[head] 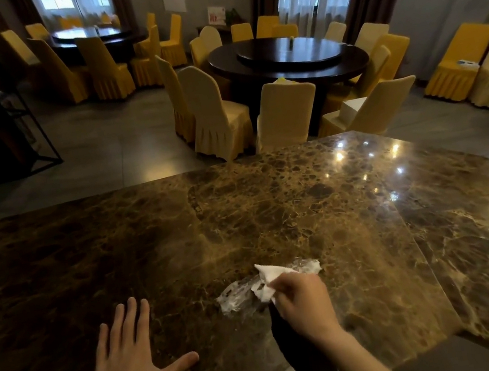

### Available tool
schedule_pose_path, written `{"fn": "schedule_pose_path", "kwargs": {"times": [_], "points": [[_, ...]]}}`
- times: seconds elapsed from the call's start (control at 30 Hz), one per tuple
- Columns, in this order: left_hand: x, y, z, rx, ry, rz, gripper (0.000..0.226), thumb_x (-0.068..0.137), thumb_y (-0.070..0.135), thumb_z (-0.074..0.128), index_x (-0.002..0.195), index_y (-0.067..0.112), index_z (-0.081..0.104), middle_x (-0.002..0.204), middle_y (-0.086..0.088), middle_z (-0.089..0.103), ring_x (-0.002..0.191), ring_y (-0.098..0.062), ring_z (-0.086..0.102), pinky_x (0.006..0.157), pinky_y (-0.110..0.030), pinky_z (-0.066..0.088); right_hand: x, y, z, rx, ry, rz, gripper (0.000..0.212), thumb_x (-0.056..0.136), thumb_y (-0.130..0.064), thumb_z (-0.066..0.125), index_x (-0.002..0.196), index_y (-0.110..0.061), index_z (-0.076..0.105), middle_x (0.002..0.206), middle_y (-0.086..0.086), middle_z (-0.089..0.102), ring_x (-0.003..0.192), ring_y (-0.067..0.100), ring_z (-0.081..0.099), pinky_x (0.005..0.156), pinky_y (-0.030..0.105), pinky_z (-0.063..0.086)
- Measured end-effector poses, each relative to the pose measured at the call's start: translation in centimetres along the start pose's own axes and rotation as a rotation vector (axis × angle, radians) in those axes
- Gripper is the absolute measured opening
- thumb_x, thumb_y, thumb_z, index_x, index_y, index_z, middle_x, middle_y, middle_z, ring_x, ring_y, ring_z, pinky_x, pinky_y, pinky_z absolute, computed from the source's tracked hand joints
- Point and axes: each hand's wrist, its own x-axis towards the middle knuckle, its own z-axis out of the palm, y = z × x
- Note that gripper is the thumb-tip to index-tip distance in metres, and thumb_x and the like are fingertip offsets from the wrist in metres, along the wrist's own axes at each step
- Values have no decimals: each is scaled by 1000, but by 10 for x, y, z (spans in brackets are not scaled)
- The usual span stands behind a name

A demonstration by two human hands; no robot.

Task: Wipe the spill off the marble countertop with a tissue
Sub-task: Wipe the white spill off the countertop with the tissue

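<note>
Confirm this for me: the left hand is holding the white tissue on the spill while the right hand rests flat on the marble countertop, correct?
Not quite: the hands are swapped. In the head view the right hand grips the white tissue on the spill, and the left hand rests flat, fingers spread, on the marble countertop.

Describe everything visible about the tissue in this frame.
The tissue is white, thin and crumpled, bunched into an irregular wad with one corner pointing up and away. The right hand pinches it from the near side, pressing it onto the wet, whitish spill on the marble countertop. No tears can be made out.
</note>
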Motion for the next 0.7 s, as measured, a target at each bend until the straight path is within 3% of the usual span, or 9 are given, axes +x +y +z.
{"fn": "schedule_pose_path", "kwargs": {"times": [0.1, 0.17, 0.3, 0.4, 0.5, 0.63, 0.7], "points": [[0, -1, 2, -5, 6, -2, 148, 45, 117, 5, 154, 24, -33, 166, 2, -37, 152, -17, -36, 131, -48, -15, 23, 0, -34, 614, -17, 364, 6, 92, -16, 73, 93, -19, 79, 86, 4, 77, 77, 17, 70, 66, 32, 55], [0, -1, 1, -16, 3, 3, 147, 46, 117, 6, 154, 24, -33, 165, 2, -36, 152, -17, -36, 130, -48, -16, 35, 10, -54, 840, 68, 546, 8, 92, -15, 73, 98, -11, 77, 91, 14, 77, 79, 24, 67, 72, 39, 55], [1, -1, 1, -16, -2, -3, 147, 45, 117, 6, 153, 25, -34, 165, 3, -38, 151, -17, -37, 130, -48, -16, 44, 37, -66, 399, 284, 524, 16, 97, -24, 65, 105, -18, 77, 97, 2, 76, 87, 19, 67, 82, 45, 55], [2, -1, 0, -18, -14, -9, 147, 45, 117, 7, 153, 26, -34, 165, 3, -38, 152, -16, -36, 130, -48, -15, 37, 47, -49, 52, 170, 277, 27, 98, -9, 53, 116, -11, 73, 110, 9, 67, 101, 28, 61, 84, 37, 46], [2, -1, 0, -16, -19, -12, 147, 44, 117, 7, 152, 27, -34, 165, 3, -37, 152, -16, -35, 131, -48, -14, 27, 53, -33, -189, 70, 60, 27, 93, -4, 58, 117, -8, 69, 115, 9, 56, 106, 30, 51, 84, 39, 46], [1, 0, -1, 0, -25, -11, 147, 44, 117, 5, 152, 26, -35, 164, 2, -38, 152, -17, -35, 131, -49, -13, 21, 54, -28, -501, 3, -80, 56, 71, -17, 79, 124, -13, 60, 132, 9, 52, 115, 33, 46, 91, 42, 47], [1, 1, -2, 12, -30, -14, 147, 43, 117, 3, 152, 25, -36, 164, 2, -38, 152, -17, -35, 132, -49, -11, 23, 53, -26, -551, -42, -173, 55, 82, -19, 72, 134, -12, 55, 141, 8, 49, 124, 31, 43, 101, 37, 41]]}}
